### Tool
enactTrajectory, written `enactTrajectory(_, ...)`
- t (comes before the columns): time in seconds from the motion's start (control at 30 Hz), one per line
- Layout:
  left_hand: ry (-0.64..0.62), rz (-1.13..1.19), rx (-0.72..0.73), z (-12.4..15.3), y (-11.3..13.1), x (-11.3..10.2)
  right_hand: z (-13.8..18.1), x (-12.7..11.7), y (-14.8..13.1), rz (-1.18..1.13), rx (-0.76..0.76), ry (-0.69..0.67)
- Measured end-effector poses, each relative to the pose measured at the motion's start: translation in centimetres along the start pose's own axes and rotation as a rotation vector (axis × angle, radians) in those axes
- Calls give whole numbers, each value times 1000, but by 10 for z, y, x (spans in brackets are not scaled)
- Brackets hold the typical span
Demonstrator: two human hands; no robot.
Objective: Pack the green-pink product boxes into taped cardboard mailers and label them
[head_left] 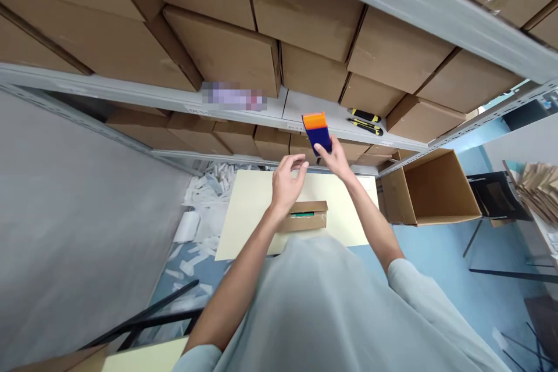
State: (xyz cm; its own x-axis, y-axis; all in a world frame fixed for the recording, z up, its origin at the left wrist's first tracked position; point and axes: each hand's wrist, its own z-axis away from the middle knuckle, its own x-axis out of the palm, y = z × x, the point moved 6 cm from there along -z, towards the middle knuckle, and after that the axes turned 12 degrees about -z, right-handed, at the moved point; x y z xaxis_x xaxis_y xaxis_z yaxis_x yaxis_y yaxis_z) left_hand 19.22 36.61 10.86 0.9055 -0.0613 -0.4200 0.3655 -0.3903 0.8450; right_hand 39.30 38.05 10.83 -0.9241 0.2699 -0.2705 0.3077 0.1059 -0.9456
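Note:
My right hand [335, 156] is raised toward the shelf and grips a blue tool with an orange end [317, 131] by its lower part. My left hand [285, 181] hovers beside it with fingers curled loosely apart and nothing in them. Below both hands a small cardboard box [307, 215] with something green inside lies on a pale yellow table [248, 209].
A grey metal shelf [300, 106] holds rows of cardboard boxes and two yellow-black utility knives [365, 120]. An open empty carton [429, 189] stands at the right. White paper scraps [204, 192] litter the blue floor at the left. A grey wall fills the left.

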Motion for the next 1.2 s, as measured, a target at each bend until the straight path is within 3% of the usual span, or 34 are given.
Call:
enactTrajectory(0.1,35,57,-17,39,8,-8,72,23,-3,-328,56,17)
enactTrajectory(0.2,73,50,-40,71,15,-19,118,41,-12,-455,119,37)
enactTrajectory(0.3,27,25,-67,94,15,-31,143,54,-18,-460,161,4)
enactTrajectory(0.43,-127,-3,-119,111,12,-49,165,62,-12,-255,214,-87)
enactTrajectory(0.5,-118,-38,-158,109,12,-68,177,62,-11,-163,201,-131)
enactTrajectory(0.6,-5,-71,-206,96,19,-104,192,57,-17,-77,158,-212)
enactTrajectory(0.7,-77,-50,-176,80,32,-122,202,48,-27,22,126,-319)
enactTrajectory(0.8,-208,-13,-178,71,39,-125,205,39,-38,96,68,-392)
enactTrajectory(1.03,-372,16,-206,71,36,-123,208,30,-53,202,-123,-488)
enactTrajectory(1.2,-390,23,-220,76,34,-123,205,30,-54,221,-151,-509)
